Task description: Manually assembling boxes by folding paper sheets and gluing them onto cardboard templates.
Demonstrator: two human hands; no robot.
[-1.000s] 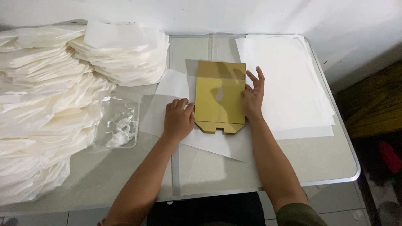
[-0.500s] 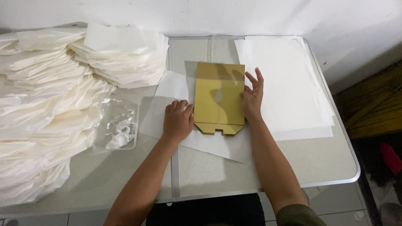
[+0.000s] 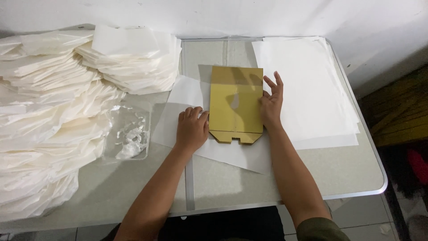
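While a flat gold card template [image 3: 235, 103], matte and stiff with a notched tab along its near edge, lies on a thin white sheet [image 3: 187, 96] near the middle of the table [image 3: 356, 174], it is steadied from both sides. The left hand [image 3: 192, 128] is laid palm down on the sheet, fingers curled together and touching the template's lower left edge; nothing is gripped. The right hand [image 3: 271, 103] is pressed against the template's right edge with fingers spread and slightly raised, also holding nothing. To the right, a stack of large smooth white sheets [image 3: 307, 85] is squared up, its far corner reaching the table's rounded metal rim. To the left, soft, crinkled piles of folded white paper [image 3: 49, 125] are heaped high and overhang the left edge, and a clear plastic bag [image 3: 127, 134] with white scraps lies just beside them. Bare grey tabletop is left only along the near edge, in front of the forearms, and in a narrow strip behind the template.
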